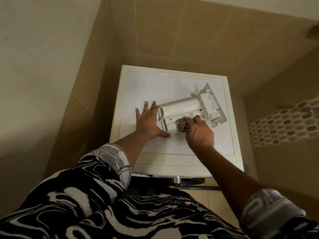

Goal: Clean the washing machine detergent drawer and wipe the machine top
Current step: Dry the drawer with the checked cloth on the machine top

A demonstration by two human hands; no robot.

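Along the bottom of the frame a black-and-white swirl-patterned garment (96,207) fills the nearest ground, with both sleeves reaching up toward the middle of the picture. Past the garment, at lower centre, a strip of tiled floor (203,195) shows just below the dark front edge of the washing machine. The machine top (151,87), a white panel with a cream rim, sits in the centre of the frame. On it, left of centre, the left hand (148,123) lies flat with its fingers spread, the thumb stretched toward the near end of the detergent drawer (183,107) and the fingertips beside the drawer's left end. The right hand (198,131), just right of centre, is closed around a bunched checked cloth (182,124), dark red and white, which is pressed against the near side of the drawer. The drawer lies upside down on the machine top, angled from centre toward the upper right, its rounded white compartments facing up and its wider front panel at the far right end, close to the right rim of the top. Beyond the machine, beige wall tiles (155,31) rise across the upper middle of the frame, a plain pale wall (43,66) fills the upper left, and a band of small mosaic tiles (283,123) runs across the right edge.
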